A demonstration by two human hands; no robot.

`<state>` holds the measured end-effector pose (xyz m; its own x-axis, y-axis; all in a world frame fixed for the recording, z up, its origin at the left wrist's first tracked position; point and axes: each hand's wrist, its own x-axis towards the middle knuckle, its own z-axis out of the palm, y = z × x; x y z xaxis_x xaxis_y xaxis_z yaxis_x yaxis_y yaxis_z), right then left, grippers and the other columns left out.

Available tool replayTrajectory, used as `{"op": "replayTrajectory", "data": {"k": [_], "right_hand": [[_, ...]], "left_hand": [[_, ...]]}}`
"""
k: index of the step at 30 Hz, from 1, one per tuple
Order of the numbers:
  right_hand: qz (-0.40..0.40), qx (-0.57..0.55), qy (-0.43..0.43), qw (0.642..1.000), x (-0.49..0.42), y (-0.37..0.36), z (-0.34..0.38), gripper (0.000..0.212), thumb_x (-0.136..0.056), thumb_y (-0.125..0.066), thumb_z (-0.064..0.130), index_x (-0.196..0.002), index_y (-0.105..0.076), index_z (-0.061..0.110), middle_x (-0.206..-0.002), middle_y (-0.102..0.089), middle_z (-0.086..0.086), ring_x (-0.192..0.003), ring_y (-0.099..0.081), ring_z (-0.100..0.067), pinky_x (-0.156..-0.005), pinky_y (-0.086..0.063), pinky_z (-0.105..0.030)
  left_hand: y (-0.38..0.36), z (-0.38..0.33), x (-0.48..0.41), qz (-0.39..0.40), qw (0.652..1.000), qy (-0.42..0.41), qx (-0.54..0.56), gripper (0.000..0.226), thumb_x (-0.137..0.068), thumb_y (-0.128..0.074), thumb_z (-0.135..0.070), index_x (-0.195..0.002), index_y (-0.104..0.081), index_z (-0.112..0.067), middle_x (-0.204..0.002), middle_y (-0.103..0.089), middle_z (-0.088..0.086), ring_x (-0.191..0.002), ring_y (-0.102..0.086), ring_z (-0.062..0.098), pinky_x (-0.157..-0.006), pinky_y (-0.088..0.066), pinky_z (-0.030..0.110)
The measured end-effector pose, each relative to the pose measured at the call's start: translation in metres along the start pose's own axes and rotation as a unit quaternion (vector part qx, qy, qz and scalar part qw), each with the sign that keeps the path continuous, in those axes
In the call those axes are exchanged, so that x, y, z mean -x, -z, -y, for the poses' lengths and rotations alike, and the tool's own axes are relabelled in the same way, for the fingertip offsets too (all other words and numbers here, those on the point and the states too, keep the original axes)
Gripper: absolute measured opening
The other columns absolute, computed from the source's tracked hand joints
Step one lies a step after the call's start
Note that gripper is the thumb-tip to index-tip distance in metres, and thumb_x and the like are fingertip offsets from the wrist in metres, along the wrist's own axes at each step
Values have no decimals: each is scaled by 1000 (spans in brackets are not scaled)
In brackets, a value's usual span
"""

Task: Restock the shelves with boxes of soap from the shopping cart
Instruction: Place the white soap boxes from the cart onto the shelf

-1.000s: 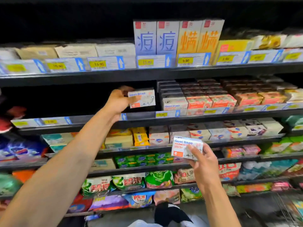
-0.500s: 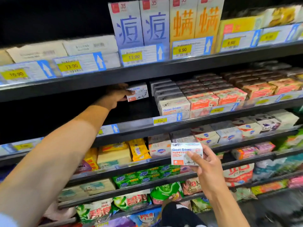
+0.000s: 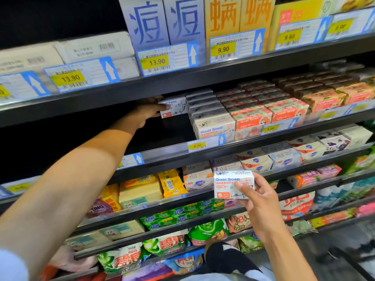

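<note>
The left hand (image 3: 148, 113) reaches in under the shelf above, its grip closed on the end of a white cardboard Goat Soap box with blue lettering (image 3: 175, 107), thumb on the near face. The fingers behind are hidden by the box and the shelf edge. The box sits low over the black metal shelf (image 3: 162, 136), just left of the row of matching white boxes (image 3: 211, 120). I cannot tell whether it touches the shelf or the row.

The right hand (image 3: 261, 201) is held lower, in front of the next shelf down. Its grip pinches a second white Goat Soap box (image 3: 229, 185) by its right end, thumb across the front and fingers behind, label facing the camera.

A second ago the left box was out in front of the shelf edge. It is now well inside, closer to the row. The right hand's box is about where it was.

Right of the white row stand orange-red Goat Soap boxes (image 3: 251, 117). A yellow 8.00 price tag (image 3: 196, 146) sits on the shelf lip below the white row. The dark front edge of the upper shelf (image 3: 182, 78) hangs close over the left hand. It carries tall pale-blue cartons (image 3: 162, 21) and a yellow 13.90 tag (image 3: 155, 62).
</note>
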<state>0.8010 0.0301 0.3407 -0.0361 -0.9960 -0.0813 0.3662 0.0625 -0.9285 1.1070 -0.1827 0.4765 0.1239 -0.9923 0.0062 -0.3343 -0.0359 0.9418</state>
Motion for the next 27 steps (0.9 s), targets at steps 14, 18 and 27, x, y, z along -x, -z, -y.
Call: {"op": "replayTrajectory", "data": {"k": [14, 18, 27], "right_hand": [[34, 2, 34, 999, 0, -20, 13, 42, -81, -78, 18, -121, -65, 14, -115, -76, -11, -108, -73, -30, -97, -55, -49], [41, -10, 79, 996, 0, -41, 27, 48, -75, -81, 17, -121, -66, 16, -113, -76, -8, -110, -72, -28, -92, -57, -38], [101, 2, 164, 981, -3, -90, 52, 48, -78, -81, 21, -124, -66, 17, -114, -76, -3, -109, -71, -18, -87, -56, -26]], "left_hand": [[15, -16, 69, 33, 963, -99, -247, 46, -92, -73, -24, -135, -57, -24, -138, -52, -5, -132, -44, 14, -103, -32, 24], [-4, -19, 150, 4, 921, -258, -290, 39, -89, -74, -34, -127, -66, -27, -137, -51, -13, -131, -45, 9, -110, -32, 22], [-16, -29, 212, 102, 959, -220, -146, 36, -79, -85, -18, -113, -72, -22, -104, -76, -12, -95, -71, 4, -83, -53, 18]]}}
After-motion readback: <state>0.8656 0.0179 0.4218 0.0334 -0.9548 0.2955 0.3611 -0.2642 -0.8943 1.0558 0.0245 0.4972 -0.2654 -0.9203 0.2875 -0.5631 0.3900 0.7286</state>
